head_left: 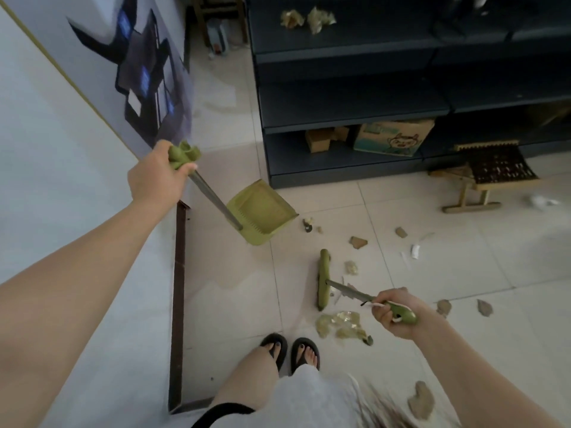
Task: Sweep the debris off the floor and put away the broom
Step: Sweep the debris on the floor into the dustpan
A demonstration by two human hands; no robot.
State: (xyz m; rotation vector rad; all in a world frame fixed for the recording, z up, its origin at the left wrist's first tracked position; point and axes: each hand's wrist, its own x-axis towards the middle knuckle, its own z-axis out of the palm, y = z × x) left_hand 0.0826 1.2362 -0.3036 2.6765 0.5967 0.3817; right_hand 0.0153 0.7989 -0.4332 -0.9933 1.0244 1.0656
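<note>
My left hand (pixel 156 174) grips the green top of a long-handled green dustpan (pixel 262 211), whose tray stands on the tiled floor with its mouth facing right. My right hand (pixel 394 310) holds the green handle end of the broom, and the green broom head (pixel 323 282) rests on the floor below the dustpan. Debris lies scattered to the right of both: crumpled yellowish wrappers (pixel 343 324) near my feet, brown scraps (pixel 358 242) and white paper bits (pixel 415 251).
A dark blue shelf unit (pixel 349 97) fills the back, with a cardboard box (pixel 395 138) on its bottom shelf and crumpled paper on top. A small wooden stool (pixel 491 177) stands at right. A white wall panel with a dark metal frame (pixel 177 291) runs along the left.
</note>
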